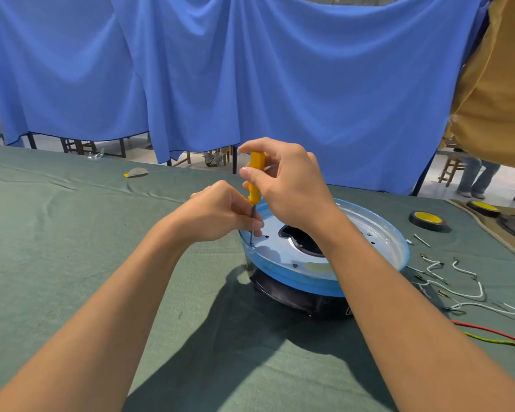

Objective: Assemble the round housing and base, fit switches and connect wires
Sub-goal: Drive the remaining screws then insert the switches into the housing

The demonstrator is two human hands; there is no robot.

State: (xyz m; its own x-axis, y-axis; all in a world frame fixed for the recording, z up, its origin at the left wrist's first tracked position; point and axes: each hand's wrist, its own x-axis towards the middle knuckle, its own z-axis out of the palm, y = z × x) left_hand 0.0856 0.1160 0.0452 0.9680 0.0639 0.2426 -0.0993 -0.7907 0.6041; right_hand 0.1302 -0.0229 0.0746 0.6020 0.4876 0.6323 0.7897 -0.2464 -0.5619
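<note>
Bright, even light fills the scene; it comes from above and ahead, slightly right, since the forearms (116,292) and the round housing (295,281) throw soft-edged shadows toward the viewer and leftward across the green table cloth (57,248); the housing's metal plate (387,233) carries a pale sheen; the centre is sharp, down to the screwdriver (254,179) shaft; the wide lens bows the table edge and stretches the blue curtain (250,69) near the borders; the floor behind looks washed out.

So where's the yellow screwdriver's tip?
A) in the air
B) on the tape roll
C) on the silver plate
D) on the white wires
C: the right hand holds the yellow screwdriver upright, tip down on the silver plate near its rim, the left hand pinching the shaft.
</note>
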